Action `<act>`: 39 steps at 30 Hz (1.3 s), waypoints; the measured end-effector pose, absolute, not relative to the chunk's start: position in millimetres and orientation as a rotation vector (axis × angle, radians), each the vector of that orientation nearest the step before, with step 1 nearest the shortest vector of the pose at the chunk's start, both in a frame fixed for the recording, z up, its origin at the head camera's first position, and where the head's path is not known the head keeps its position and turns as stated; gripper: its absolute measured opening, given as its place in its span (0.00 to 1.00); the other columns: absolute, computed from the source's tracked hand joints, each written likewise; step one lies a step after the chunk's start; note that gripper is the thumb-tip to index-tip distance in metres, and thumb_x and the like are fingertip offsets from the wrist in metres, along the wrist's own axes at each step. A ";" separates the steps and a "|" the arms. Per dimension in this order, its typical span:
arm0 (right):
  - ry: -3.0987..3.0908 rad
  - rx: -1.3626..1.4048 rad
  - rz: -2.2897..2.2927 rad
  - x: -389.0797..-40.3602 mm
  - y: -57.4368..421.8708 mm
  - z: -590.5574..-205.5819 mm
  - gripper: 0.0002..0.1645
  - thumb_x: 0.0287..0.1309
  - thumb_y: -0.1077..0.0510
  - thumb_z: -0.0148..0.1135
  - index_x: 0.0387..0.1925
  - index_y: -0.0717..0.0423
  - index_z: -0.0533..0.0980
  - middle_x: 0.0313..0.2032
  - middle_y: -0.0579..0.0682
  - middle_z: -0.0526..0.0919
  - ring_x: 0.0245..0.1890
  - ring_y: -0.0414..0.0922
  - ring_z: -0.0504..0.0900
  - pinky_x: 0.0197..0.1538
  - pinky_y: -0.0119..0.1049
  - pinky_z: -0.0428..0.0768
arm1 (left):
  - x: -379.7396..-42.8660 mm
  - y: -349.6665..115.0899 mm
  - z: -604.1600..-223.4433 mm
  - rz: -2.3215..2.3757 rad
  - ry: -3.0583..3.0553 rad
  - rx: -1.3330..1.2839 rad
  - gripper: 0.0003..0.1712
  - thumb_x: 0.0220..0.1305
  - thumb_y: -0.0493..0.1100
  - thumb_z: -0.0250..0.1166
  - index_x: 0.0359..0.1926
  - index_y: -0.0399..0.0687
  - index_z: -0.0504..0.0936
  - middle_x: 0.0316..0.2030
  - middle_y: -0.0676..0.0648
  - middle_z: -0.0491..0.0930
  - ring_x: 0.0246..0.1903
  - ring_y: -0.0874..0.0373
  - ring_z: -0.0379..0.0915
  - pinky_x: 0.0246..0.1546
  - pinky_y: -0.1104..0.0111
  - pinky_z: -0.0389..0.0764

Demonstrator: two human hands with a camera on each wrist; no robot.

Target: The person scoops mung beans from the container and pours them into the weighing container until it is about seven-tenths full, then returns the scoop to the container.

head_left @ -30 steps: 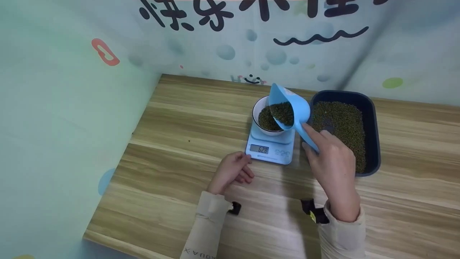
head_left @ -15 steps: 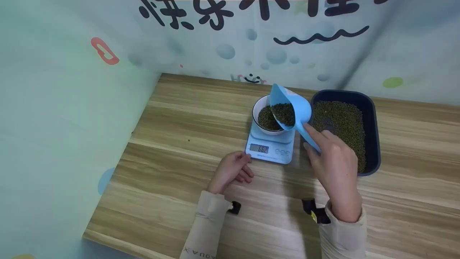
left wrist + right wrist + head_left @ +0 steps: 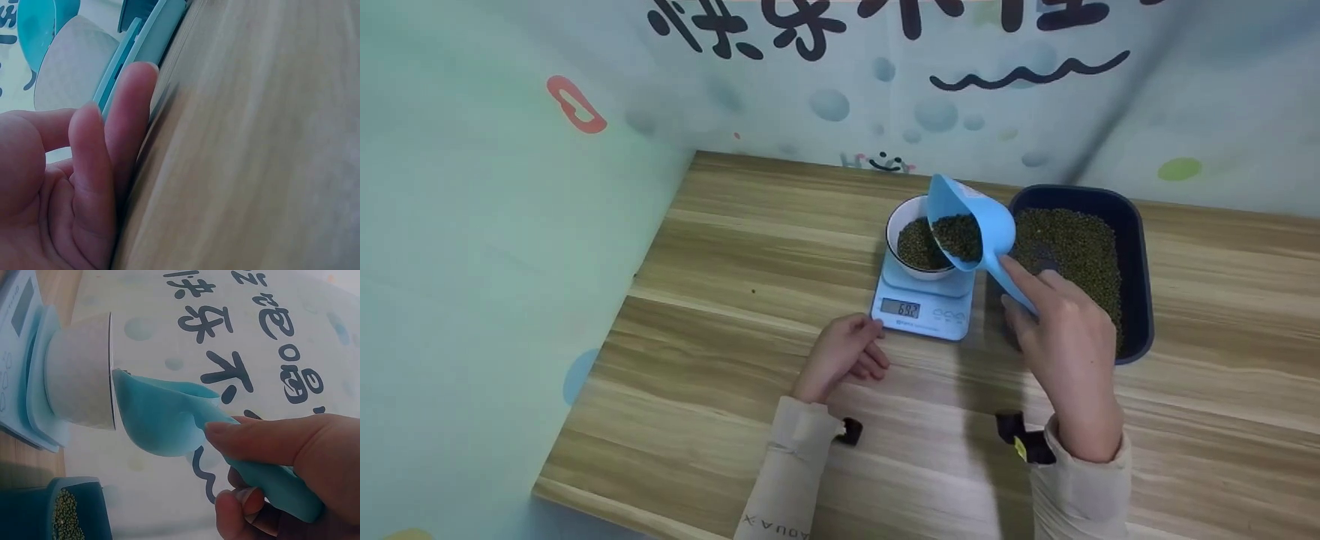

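My right hand (image 3: 1069, 337) grips the handle of a blue scoop (image 3: 163, 419) part-filled with small green beans. Tilted to the left, the scoop has its lip over the right rim of a white bowl (image 3: 79, 371) with a dark edge. Similar beans lie in the bowl, which stands on a light blue kitchen scale (image 3: 922, 319); the display seems to read 69.2. Loosely bent, the fingers of my left hand (image 3: 844, 352) rest on the table at the scale's near left corner, the thumb touching it or nearly so. In the left wrist view, the left hand (image 3: 84, 174) holds nothing.
A dark blue tub (image 3: 1144, 300) of green beans stands right of the scale, partly under my right hand. The wooden table (image 3: 720, 337) meets a printed backdrop (image 3: 810, 105) behind and to the left. One tiny dark speck (image 3: 753, 291) lies left of the scale.
My right hand and the scoop have shifted slightly right. The scale's reading has climbed from roughly 62 through 66 to about 69. My left hand has stayed in place.
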State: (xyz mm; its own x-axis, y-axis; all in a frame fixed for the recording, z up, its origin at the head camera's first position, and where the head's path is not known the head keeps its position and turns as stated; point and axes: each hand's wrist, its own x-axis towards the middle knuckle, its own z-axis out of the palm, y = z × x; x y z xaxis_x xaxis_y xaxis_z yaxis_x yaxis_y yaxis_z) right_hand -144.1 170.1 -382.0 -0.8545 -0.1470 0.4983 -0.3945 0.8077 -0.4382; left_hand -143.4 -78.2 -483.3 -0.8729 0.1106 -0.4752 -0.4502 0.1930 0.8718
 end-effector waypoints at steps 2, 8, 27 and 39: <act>-2.547 0.397 0.765 -144.9 170.2 -382.7 0.28 0.45 0.66 0.67 0.51 0.46 0.75 0.19 0.47 0.68 0.14 0.42 0.57 0.17 0.35 0.57 | -144.0 -79.1 -487.2 1.724 2.040 -0.314 0.20 0.66 0.51 0.50 0.41 0.35 0.73 0.27 0.35 0.80 0.25 0.42 0.79 0.23 0.58 0.80; -2.541 0.380 0.803 -146.2 170.6 -384.0 0.28 0.45 0.66 0.66 0.51 0.47 0.75 0.19 0.48 0.68 0.15 0.43 0.57 0.18 0.36 0.58 | -145.8 -81.1 -503.2 1.756 2.047 -0.303 0.20 0.64 0.55 0.52 0.37 0.41 0.74 0.23 0.39 0.80 0.21 0.47 0.79 0.18 0.63 0.79; -2.548 0.363 0.845 -148.1 167.3 -384.0 0.29 0.46 0.67 0.66 0.52 0.46 0.75 0.23 0.50 0.70 0.16 0.43 0.60 0.18 0.36 0.61 | -144.8 -81.0 -500.3 1.780 2.022 -0.301 0.20 0.64 0.52 0.53 0.38 0.38 0.74 0.23 0.38 0.80 0.21 0.46 0.79 0.18 0.64 0.79; -2.502 0.356 0.885 -147.9 167.7 -380.8 0.27 0.48 0.66 0.64 0.52 0.47 0.75 0.26 0.50 0.72 0.18 0.43 0.62 0.19 0.37 0.62 | -142.0 -79.1 -480.5 1.754 2.036 -0.269 0.20 0.66 0.49 0.50 0.41 0.32 0.73 0.27 0.33 0.79 0.25 0.41 0.78 0.23 0.56 0.79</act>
